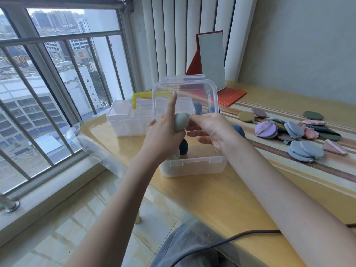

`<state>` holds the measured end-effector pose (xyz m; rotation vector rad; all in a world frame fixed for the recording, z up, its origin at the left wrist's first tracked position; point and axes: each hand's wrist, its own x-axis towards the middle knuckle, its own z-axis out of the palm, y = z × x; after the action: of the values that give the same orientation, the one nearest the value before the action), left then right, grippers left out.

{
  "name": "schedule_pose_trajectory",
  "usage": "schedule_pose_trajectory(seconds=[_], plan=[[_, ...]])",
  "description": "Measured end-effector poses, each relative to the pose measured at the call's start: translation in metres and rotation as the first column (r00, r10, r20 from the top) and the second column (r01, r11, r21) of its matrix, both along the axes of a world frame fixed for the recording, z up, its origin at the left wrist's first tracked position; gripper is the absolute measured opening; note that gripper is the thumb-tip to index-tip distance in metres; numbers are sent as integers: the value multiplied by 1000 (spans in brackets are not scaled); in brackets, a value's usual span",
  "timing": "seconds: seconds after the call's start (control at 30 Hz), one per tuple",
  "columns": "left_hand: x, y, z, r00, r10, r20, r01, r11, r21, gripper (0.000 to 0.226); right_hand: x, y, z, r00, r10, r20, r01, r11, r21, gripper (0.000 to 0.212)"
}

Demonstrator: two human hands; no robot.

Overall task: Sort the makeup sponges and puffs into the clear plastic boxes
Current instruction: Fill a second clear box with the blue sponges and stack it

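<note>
My left hand (163, 132) holds a pale green egg-shaped makeup sponge (180, 122) above the near clear plastic box (192, 166), index finger pointing up. My right hand (210, 130) pinches the same sponge at its top right. The box stands with its lid (185, 97) raised. Inside it sit a dark blue sponge (183, 146) and a pale one, partly hidden by my hands. More blue sponges (238, 130) lie behind my right hand. A second clear box (127, 122) with a yellow handle stands further back, closed.
Several flat puffs (300, 132) in purple, blue, pink, green and mustard lie scattered on the table's right side. A red folding mirror (211, 60) stands at the back. A dark cable (231, 239) runs over the table's front edge. The window railing is at left.
</note>
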<state>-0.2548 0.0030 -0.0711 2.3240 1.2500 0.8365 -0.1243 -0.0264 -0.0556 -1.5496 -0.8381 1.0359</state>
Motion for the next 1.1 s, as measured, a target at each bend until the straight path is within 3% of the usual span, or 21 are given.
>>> schedule_pose_trajectory(seconds=[0.1, 0.33, 0.43, 0.5, 0.6, 0.67, 0.73, 0.87, 1.1], plan=[[0, -2, 3, 1000, 17, 14, -17, 999, -35, 88, 2, 1, -1, 992, -58, 115, 50, 996, 70, 18], [0, -6, 5, 999, 30, -23, -30, 999, -16, 57, 3, -1, 3, 997, 28, -72, -17, 988, 156, 21], [1, -4, 4, 998, 53, -37, -53, 999, -2, 43, 7, 0, 5, 1000, -12, -1, 12, 991, 131, 33], [1, -2, 2, 997, 61, -44, -60, 998, 15, 35, 12, 0, 9, 992, 1, 124, -18, 990, 138, 27], [1, 2, -2, 998, 48, -49, -46, 998, 36, 28, 25, -8, 20, 905, 241, 351, -247, 969, -30, 21], [1, 4, -3, 998, 46, -49, -45, 999, 30, 27, 29, -13, 25, 771, 467, 432, -395, 884, -250, 20], [1, 5, -3, 998, 52, -43, -51, 998, 21, 27, 26, -15, 24, 661, 579, 478, -451, 815, -363, 20], [1, 6, -4, 998, 33, -60, -31, 999, 24, 29, 17, -8, 11, 618, 599, 509, -467, 801, -375, 34], [1, 11, -6, 954, -23, -299, 45, 997, 68, 29, 18, -4, 3, 608, 596, 524, -490, 801, -343, 42]])
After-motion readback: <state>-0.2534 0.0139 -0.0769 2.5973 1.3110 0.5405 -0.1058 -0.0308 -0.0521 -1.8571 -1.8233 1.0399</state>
